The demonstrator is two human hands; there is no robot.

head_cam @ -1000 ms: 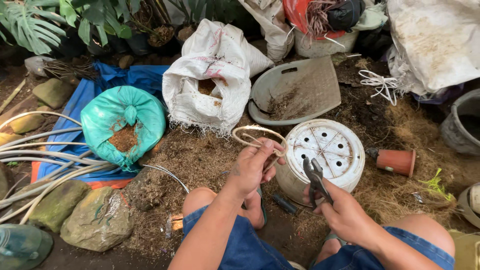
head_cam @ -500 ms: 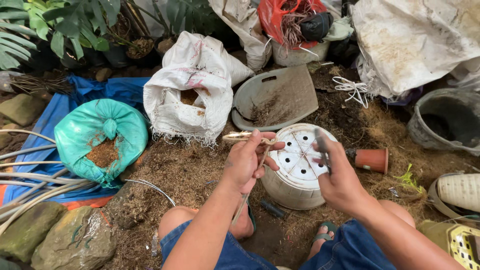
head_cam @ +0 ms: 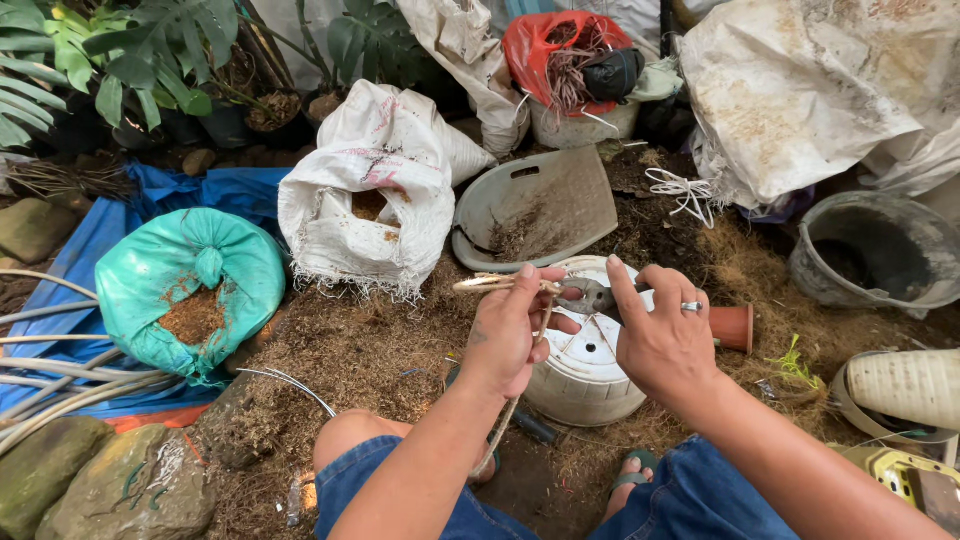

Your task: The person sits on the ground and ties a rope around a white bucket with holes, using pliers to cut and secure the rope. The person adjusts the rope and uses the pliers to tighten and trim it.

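Raised since before, left hand (head_cam: 505,335) fingers pinch the cane strip (head_cam: 500,283); right hand (head_cam: 660,335) apparently grips pliers (head_cam: 585,296).

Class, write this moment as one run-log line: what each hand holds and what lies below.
left hand: holds tan cord | right hand: holds pliers at cord | below: overturned white pot

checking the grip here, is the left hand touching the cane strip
Touching. The head view shows the left hand with thumb and fingers closed around the cane strip, which sticks out past the fingers and hangs below the palm.
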